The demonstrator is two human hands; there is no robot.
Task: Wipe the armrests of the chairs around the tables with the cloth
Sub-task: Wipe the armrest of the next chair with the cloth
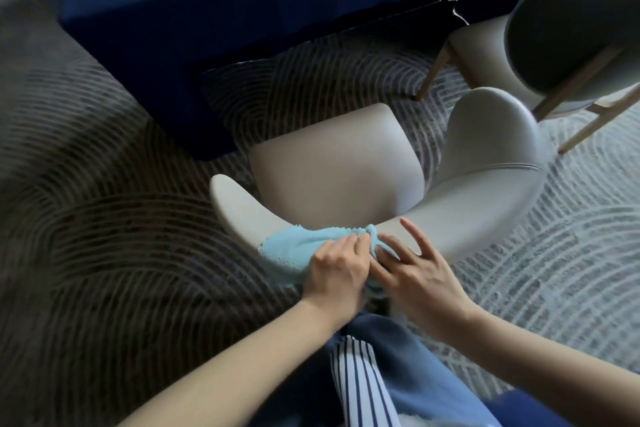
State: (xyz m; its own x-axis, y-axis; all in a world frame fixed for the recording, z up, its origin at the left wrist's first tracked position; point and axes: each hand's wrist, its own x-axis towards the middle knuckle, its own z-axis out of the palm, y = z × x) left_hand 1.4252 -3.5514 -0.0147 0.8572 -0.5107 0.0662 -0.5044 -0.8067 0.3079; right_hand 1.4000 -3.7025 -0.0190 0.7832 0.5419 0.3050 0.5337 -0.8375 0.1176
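The left hand (334, 269) grips the fluffy light-blue cloth (294, 250) draped over the curved armrest (235, 208) of the beige padded chair (332, 170), which runs on up-left to its tip, while the right hand (420, 276) rests spread-fingered just beside.

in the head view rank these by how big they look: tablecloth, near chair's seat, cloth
1. tablecloth
2. seat
3. cloth, clearly smallest, though the left hand hides part of it
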